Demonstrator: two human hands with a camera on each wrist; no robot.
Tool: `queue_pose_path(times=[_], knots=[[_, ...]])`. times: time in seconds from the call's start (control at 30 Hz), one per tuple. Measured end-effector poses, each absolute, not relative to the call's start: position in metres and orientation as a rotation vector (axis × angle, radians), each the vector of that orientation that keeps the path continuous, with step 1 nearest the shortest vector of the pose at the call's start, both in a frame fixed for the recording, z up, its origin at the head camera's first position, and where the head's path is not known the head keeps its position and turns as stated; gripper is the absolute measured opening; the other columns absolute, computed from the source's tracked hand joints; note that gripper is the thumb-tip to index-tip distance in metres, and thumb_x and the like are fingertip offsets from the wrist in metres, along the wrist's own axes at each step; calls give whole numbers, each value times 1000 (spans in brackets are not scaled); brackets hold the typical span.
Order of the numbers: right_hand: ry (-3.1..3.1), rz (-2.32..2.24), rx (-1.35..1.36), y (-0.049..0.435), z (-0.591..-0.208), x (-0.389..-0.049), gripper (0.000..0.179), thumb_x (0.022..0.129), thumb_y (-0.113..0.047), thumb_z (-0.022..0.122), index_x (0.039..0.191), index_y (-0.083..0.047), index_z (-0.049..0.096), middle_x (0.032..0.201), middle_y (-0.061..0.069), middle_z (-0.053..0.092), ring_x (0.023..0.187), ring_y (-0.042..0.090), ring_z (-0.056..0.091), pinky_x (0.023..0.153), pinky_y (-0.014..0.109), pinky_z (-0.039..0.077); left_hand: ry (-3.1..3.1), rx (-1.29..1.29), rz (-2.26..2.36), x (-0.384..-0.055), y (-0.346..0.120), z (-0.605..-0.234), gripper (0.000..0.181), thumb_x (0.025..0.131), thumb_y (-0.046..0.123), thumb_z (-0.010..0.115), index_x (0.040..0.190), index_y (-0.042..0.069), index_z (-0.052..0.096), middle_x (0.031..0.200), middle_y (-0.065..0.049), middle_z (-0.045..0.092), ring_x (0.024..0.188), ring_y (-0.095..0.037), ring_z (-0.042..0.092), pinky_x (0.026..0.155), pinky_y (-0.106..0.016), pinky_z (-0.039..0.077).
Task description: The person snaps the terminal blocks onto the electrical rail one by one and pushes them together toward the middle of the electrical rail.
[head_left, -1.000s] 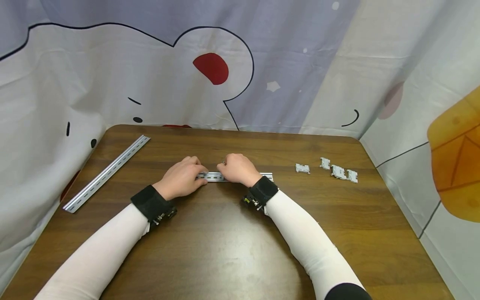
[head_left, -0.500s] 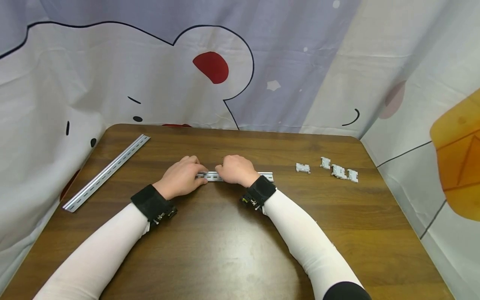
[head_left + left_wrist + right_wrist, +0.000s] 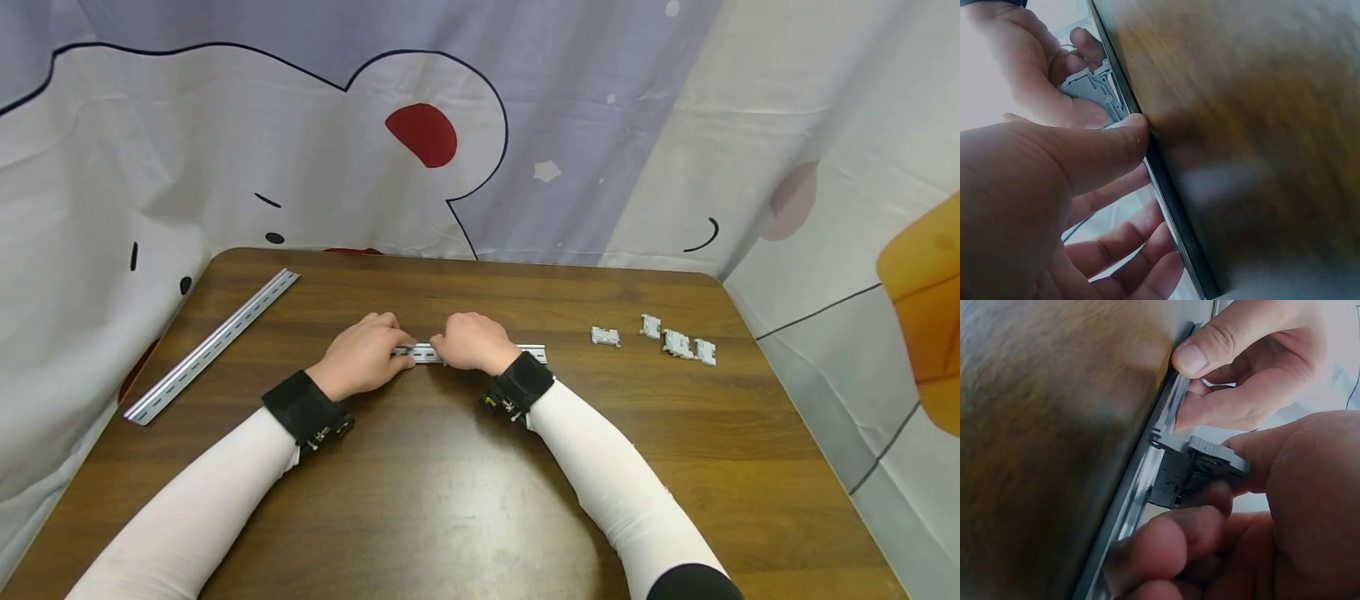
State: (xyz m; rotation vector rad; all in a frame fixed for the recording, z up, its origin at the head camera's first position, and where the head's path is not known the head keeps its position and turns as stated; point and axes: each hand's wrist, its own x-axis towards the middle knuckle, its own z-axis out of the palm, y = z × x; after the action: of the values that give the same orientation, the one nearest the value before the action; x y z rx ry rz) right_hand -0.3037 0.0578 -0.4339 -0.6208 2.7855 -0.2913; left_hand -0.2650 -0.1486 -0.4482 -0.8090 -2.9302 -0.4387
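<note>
A short slotted metal DIN rail lies across the middle of the table, left to right. My left hand grips its left end, the thumb on the near edge and fingers on the far edge. In the right wrist view a grey DIN rail terminal block stands on the rail, its foot touching the rail's edge. My right hand pinches that block between thumb and fingers. The same block shows beyond the left thumb in the left wrist view. From the head view my right hand mostly hides it.
A longer slotted rail lies slanted at the table's left side. To the right, a single grey terminal block lies apart from several others, among them one block. A patterned curtain hangs behind the wooden table.
My right hand has shifted slightly left along the rail, still pinching the terminal block. My left hand and the rail have stayed in place.
</note>
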Motion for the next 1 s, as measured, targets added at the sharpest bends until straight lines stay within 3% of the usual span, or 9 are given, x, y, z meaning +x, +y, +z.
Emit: queue_pose_path(times=[0.5,0.8,1.0], knots=[[2795,-167,-687,56,-435,-299,52,103,-39,39,59,-19,56,61,-1,45,53,16,43,45,33,38,-2950,-786,-432,-264,-149,-449,31,89,36,73,115,18,73,94,0,54,81,-19,44,65,-33,39],[2855,-97,-673,54,-437,-293,46,102,-40,41,64,-21,61,73,-1,59,62,17,55,45,40,44,-2945,-788,-426,-264,-150,-450,30,90,35,73,115,19,73,94,0,54,82,-19,44,66,-33,40],[2877,-58,-665,51,-439,-289,44,102,-39,43,65,-23,61,73,-2,60,63,16,56,44,41,44,-2938,-793,-434,-265,-150,-451,30,89,35,73,114,19,74,94,0,54,82,-19,44,66,-34,40]])
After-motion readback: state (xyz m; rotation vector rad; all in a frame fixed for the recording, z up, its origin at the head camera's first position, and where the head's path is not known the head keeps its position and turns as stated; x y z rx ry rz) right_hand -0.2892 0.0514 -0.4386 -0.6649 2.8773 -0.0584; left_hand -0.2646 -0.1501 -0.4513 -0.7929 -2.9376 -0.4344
